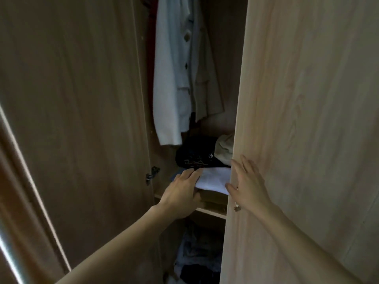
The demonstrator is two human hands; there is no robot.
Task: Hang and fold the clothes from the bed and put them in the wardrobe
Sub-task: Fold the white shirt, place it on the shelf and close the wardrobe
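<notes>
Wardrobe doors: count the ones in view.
2. The left door stands swung open; the right door has the right hand flat on its edge. More may lie outside the frame.

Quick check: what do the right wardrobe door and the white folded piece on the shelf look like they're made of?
Right wardrobe door: looks like light wood-grain laminate or veneer board, matt; streaky printed-looking grain, flat face. The right hand rests open on its edge.
White folded piece: soft woven or knit cloth, probably cotton; it creases and drapes under the left hand.
</notes>
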